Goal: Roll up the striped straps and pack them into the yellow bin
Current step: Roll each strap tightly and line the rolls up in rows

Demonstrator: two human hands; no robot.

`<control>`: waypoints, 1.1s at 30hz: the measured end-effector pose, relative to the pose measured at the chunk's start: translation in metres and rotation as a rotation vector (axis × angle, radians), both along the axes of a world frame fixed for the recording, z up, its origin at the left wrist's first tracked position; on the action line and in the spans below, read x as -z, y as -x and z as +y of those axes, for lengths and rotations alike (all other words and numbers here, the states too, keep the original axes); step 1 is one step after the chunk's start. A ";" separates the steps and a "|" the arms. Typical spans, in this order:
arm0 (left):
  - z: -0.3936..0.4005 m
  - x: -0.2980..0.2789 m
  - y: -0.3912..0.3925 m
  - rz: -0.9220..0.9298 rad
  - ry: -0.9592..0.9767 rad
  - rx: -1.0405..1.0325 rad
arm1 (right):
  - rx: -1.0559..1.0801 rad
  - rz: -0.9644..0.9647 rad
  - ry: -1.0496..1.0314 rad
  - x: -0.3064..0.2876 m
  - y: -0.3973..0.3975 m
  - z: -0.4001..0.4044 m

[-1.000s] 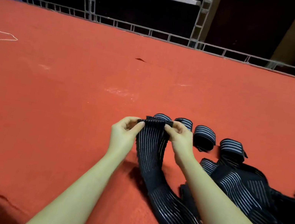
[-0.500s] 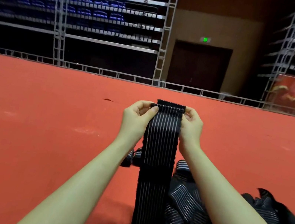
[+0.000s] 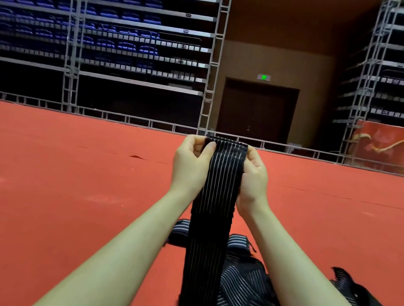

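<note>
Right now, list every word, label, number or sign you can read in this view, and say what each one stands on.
Nothing here reads clearly enough to quote.
Green lit sign above the dark doorway: too small to read.
Red banner at the far right: large pale characters, cut off by the frame edge and blurred, not readable.
Striped strap held up by the left hand and right hand: stripes only, no label visible.
</note>
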State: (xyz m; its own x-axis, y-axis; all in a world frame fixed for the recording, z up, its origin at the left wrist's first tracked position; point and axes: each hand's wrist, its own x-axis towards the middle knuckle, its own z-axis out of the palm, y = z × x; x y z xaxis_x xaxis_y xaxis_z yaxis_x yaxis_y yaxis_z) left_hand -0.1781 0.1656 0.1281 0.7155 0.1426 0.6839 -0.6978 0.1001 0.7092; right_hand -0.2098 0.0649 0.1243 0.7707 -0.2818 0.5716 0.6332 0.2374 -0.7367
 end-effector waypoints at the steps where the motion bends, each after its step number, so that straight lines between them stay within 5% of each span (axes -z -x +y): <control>1: 0.000 0.000 0.000 -0.001 0.008 -0.009 | -0.013 -0.002 -0.009 0.000 0.000 0.001; 14: 0.008 -0.002 0.005 -0.095 -0.075 -0.170 | -0.081 -0.063 0.083 0.000 0.002 0.002; 18: 0.010 -0.004 0.008 -0.113 -0.111 -0.228 | 0.085 -0.086 0.176 -0.006 0.005 0.005; 23: 0.014 -0.004 0.018 0.008 -0.297 -0.027 | 0.074 -0.080 0.223 -0.008 0.014 0.009; 33: 0.024 -0.016 0.052 -0.028 -0.274 0.107 | 0.097 -0.067 0.317 -0.014 0.050 0.009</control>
